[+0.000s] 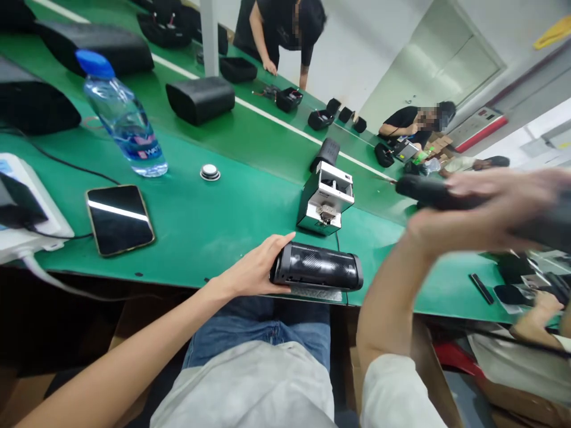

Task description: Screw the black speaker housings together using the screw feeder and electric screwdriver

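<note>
My left hand grips the left end of a black cylindrical speaker, which lies on its side at the table's near edge. Some clear bubble wrap shows beneath it. Raised on the right, my right hand is wrapped around a black electric screwdriver; its thin tip points left, and motion smears the hand and the tool's rear. Just beyond the speaker stands a small white and black screw feeder.
Left on the green table are a water bottle, a phone, a white power strip and a round silver-rimmed part. Black speaker housings line the conveyor. Co-workers stand or sit across and to the right.
</note>
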Available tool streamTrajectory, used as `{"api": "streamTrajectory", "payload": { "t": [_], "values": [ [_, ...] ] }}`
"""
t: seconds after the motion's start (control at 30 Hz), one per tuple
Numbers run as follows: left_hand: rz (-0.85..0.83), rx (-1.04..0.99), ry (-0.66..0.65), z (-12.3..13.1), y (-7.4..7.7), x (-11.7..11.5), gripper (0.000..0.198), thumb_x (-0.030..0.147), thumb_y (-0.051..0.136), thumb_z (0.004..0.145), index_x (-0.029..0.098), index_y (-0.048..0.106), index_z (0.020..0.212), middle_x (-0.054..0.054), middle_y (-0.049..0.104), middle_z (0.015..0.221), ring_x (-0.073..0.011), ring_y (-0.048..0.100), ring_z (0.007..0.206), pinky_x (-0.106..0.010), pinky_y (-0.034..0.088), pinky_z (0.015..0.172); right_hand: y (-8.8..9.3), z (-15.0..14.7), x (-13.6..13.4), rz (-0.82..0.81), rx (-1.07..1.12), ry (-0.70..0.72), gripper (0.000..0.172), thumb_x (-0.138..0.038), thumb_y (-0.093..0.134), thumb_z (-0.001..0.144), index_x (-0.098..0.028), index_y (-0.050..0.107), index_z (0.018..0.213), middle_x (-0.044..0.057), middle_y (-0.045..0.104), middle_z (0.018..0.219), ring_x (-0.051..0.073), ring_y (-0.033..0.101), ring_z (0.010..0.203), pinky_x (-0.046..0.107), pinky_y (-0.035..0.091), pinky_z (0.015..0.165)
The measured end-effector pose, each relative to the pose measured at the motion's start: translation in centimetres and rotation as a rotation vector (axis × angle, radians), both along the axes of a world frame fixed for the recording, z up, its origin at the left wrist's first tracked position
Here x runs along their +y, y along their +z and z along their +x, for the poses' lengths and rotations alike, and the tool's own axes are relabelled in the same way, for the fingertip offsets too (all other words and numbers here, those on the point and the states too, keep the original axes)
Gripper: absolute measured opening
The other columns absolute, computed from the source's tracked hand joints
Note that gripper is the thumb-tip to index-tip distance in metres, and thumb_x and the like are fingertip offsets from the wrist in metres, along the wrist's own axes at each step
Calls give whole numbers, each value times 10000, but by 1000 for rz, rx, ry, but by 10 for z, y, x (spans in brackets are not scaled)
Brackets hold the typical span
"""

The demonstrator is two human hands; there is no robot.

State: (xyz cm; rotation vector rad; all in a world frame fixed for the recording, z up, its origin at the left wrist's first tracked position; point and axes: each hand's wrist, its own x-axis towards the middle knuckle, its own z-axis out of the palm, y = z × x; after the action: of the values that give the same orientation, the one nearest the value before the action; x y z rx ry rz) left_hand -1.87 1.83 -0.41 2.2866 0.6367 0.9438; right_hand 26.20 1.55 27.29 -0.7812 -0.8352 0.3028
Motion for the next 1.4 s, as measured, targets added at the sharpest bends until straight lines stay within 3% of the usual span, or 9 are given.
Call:
{"api": "streamTrajectory", "payload": {
  "t": [0.17,0.23,0.37,0.43,0.53,0.67,0.9,1.17,1.4],
  "values": [
    [-84,14,30,-2,3,-4,1424,264,1034,784,388,80,1833,-198,499,1683,-445,600,1556,-635,573,1261,1,1,16,80,33,-78,248,-570,819,988,-351,718,1043,-55,649,802,138,645,503,272,484,339],
    [-104,20,23,-2,4,-5,1419,242,1037,785,397,92,1832,-196,487,1701,-445,587,1576,-634,559,1279,-5,-1,18,182,25,-112,170,-440,838,956,-324,716,933,-75,555,688,101,560,463,230,442,354],
    [-128,38,6,-2,6,-3,1376,249,1004,848,402,57,1835,-206,452,1730,-449,550,1612,-644,541,1293,-22,-10,27,328,-93,-4,91,-246,794,801,-291,738,857,-109,414,562,75,415,437,214,397,391],
    [-140,47,9,-2,5,-2,1374,255,1000,859,408,45,1834,-211,434,1743,-453,538,1620,-658,534,1296,-31,-17,37,275,-164,49,109,-263,782,793,-293,704,864,-111,433,555,94,418,421,246,376,375],
    [-147,55,11,-2,4,-1,1385,272,1011,852,424,42,1831,-207,424,1748,-458,519,1632,-681,515,1309,-41,-27,57,169,-314,6,184,-298,784,873,-307,606,826,-103,426,551,122,424,408,297,389,387],
    [-154,53,11,-3,3,-1,1372,284,1009,856,429,55,1831,-198,433,1739,-449,528,1627,-683,514,1308,-49,-30,81,95,-420,66,292,-403,812,970,-301,595,803,-101,428,568,127,435,397,316,408,404],
    [-166,53,17,-4,3,-1,1324,321,989,877,412,81,1837,-201,436,1758,-445,524,1635,-669,505,1316,-56,-26,100,62,-388,89,515,-659,917,898,-309,560,772,-114,395,543,117,373,369,328,396,351],
    [-164,51,5,-4,5,-2,1321,329,988,886,397,74,1837,-211,426,1750,-447,519,1630,-652,499,1321,-42,-30,73,128,-463,61,366,-453,824,1010,-302,556,812,-88,372,580,117,380,407,295,393,395],
    [-154,54,6,-4,6,-2,1306,347,970,906,398,58,1839,-206,437,1733,-445,533,1613,-648,516,1306,-49,-26,93,66,-497,21,414,-446,773,1060,-308,478,805,-96,373,581,124,362,389,307,387,371]
  ]
}}
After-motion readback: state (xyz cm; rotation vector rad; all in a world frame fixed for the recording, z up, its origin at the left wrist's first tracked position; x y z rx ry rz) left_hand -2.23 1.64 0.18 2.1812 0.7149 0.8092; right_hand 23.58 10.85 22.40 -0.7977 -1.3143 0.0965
